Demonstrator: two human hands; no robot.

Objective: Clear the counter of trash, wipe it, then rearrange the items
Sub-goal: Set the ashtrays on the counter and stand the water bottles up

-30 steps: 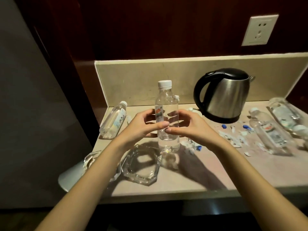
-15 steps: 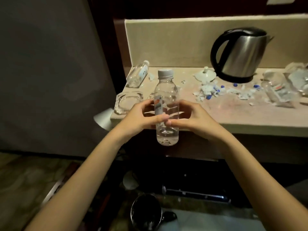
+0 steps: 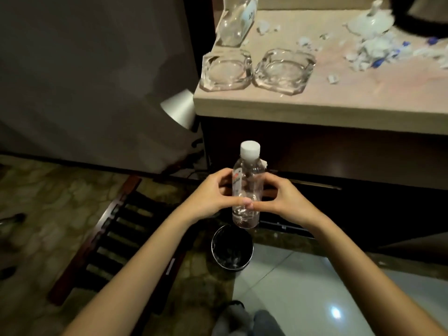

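I hold an empty clear plastic bottle [image 3: 247, 190] with a white cap upright between both hands, in front of the counter and just above a small round black trash bin [image 3: 232, 248] on the floor. My left hand [image 3: 214, 192] grips its left side and my right hand [image 3: 278, 195] its right side, thumbs meeting in front. On the beige counter [image 3: 315, 103] lie torn white and blue paper scraps [image 3: 371, 49] and another clear bottle [image 3: 236, 23] on its side at the back left.
Two glass ashtrays [image 3: 226, 70] [image 3: 284, 70] sit side by side at the counter's front left corner. A black kettle base [image 3: 419, 18] shows at the top right. A dark slatted wooden rack [image 3: 116, 236] stands on the floor left of the bin. A silver lamp shade [image 3: 179, 109] juts beside the counter.
Both hands carried the bottle off the counter and down in front of it, over the bin. My view tilted down, so the floor and bin now show.
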